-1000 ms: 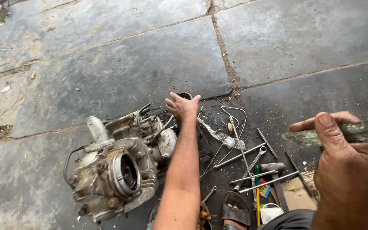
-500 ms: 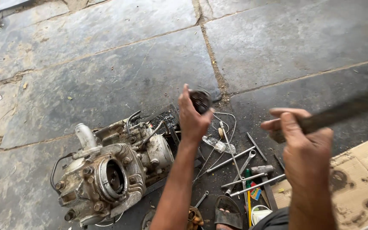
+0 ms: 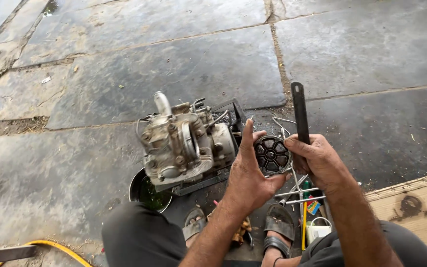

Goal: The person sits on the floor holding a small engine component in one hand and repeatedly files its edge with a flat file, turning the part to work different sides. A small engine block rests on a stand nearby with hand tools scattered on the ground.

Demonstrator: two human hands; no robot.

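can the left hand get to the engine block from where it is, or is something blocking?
Probably yes. The left hand sits right beside the engine block, with nothing between them. But it is occupied holding the round spoked part, so it would likely need to free up first.

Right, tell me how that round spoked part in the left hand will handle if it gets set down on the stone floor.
The round spoked part looks like rigid metal, so probably stiff and heavy for its size. Its circular outline suggests it could roll if set on edge on the stone floor; flat, it should stay put. It looks dark and grimy, possibly oily, so it may be slippery in the left hand.
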